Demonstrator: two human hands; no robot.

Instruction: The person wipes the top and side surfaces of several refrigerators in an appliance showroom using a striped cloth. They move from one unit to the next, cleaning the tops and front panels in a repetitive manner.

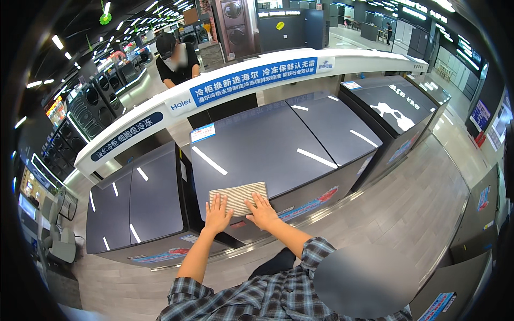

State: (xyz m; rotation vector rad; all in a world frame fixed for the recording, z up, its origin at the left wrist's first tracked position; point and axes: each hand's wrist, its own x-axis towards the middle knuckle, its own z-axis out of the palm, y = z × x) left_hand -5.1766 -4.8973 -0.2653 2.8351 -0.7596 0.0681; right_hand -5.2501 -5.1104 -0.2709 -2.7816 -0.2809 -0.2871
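Observation:
A beige striped cloth [238,196] lies spread flat on the front left corner of a glossy dark chest freezer [251,144]. My left hand [218,215] presses on the cloth's left part, fingers stretched out and apart. On its right part rests my right hand [262,212], likewise flat with spread fingers. Both palms sit at the near edge of the lid, and neither hand grips the cloth. Ceiling lights reflect as white streaks in the lid around it.
Another dark chest freezer [134,200] stands at the left, and one more [393,104] at the right. Behind them runs a white curved sign rail [369,58]. A person in a dark cap [179,61] is beyond it. A grey chair [61,243] stands far left.

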